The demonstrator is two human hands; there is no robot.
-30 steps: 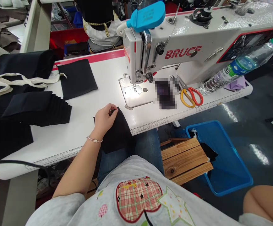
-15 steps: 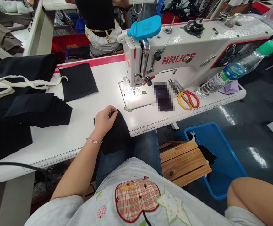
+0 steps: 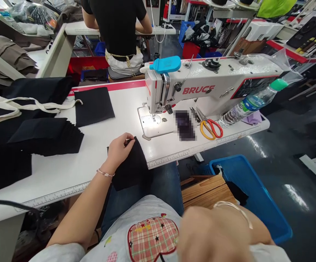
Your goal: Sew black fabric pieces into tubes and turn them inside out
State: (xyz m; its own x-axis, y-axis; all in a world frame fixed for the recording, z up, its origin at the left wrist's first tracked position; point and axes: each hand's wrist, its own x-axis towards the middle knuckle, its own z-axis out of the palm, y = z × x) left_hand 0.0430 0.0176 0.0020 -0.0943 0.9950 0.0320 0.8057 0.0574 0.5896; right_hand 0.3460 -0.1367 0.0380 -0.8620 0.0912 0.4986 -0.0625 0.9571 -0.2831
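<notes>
My left hand (image 3: 121,148) pinches the upper edge of a black fabric piece (image 3: 132,169), which hangs over the table's front edge onto my lap. My right hand (image 3: 212,233) is a motion-smeared shape low in the view, in front of my shirt, with a pale band at its wrist; its fingers cannot be made out. Just beyond the left hand stands a white sewing machine (image 3: 196,86), its lamp lighting the needle plate (image 3: 149,122). Another black fabric piece (image 3: 94,106) lies flat on the table, left of the machine.
Stacked black fabric pieces (image 3: 47,136) and white tape (image 3: 38,105) occupy the table's left. Scissors (image 3: 211,130), a blurred-out dark item (image 3: 185,124) and a water bottle (image 3: 241,105) are on the right. A blue basket (image 3: 272,211) stands beside a wooden stool (image 3: 207,189). A person (image 3: 118,29) sits ahead.
My right hand has come into view at the bottom, in front of my shirt. The left hand keeps its pinch on the black fabric. The camera view has tilted up.
</notes>
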